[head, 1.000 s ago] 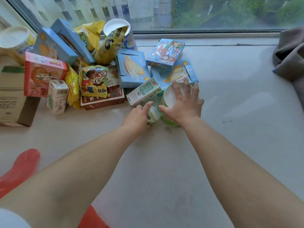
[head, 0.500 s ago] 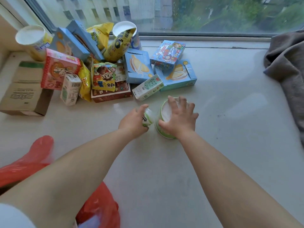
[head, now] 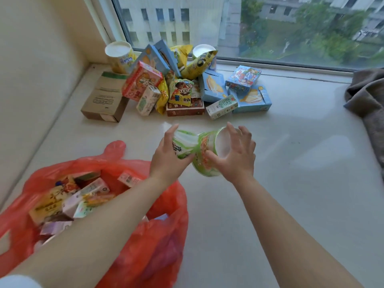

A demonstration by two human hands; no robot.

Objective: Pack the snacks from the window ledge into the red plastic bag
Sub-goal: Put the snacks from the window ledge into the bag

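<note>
- Red plastic bag (head: 158,242) at the bottom left, mouth open, with small cartons and packets lying inside.
- Brown cardboard box (head: 104,100) lying flat near the wall, far left of the ledge.
- Round yellow tub with a white lid (head: 120,56) standing behind that box, in the corner.
- Big pile of snacks on the pale window ledge (head: 301,183) by the glass: pink box (head: 141,83), small white and green milk carton (head: 147,99), yellow packets, flat brown box (head: 185,109), several blue boxes (head: 214,87).
- Left hand (head: 168,156) curled round a small green and white packet (head: 182,145), held up off the ledge just past the bag's rim; packet blurry.
- Right hand (head: 234,154) gripping a green round cup with a white lid (head: 209,154), fingers spread over the lid, thumb on the side; cup tipped on its side, lifted, touching the small packet.
- Both held snacks in front of the pile, apart from it.
- Grey cloth (head: 367,98) bunched at the far right edge.
</note>
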